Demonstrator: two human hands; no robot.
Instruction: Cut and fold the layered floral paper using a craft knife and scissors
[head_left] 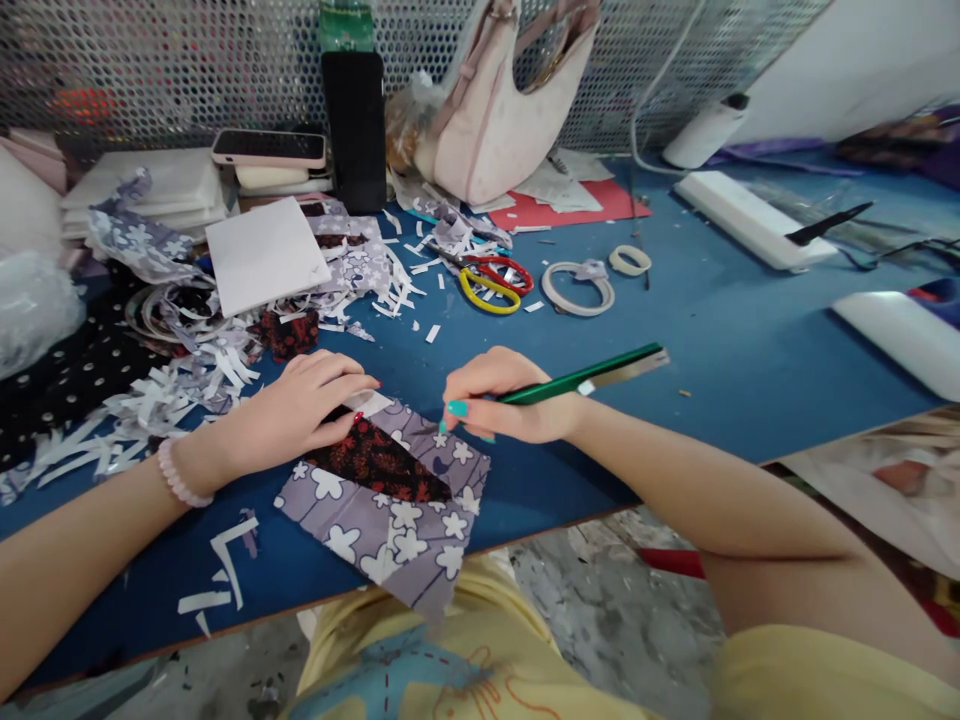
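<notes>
Head view: at the far left, cut paper scraps were seen strewn over the blue table, with a white card laid behind them. The left hand was laid flat, fingers stretched out and unclenched, pressed down on the upper left corner of the purple flowered piece. That piece was spread at the table's near edge, its lower corner hanging just over.

A red-and-black patch was set into its middle, partly covered by the fingertips. The piece was judged thin, light and limp, easily creased and apt to slide on the smooth top. It would best be pinned flat from above, or taken by a folded edge or corner rather than by the loose middle.

Further right, the right hand was closed round a green tool, pinched near its tip, which was held at the piece's upper edge. Whether tweezers or a blade could not be told. Beyond, scissors and a tape ring were seen lying well apart from the hands.
</notes>
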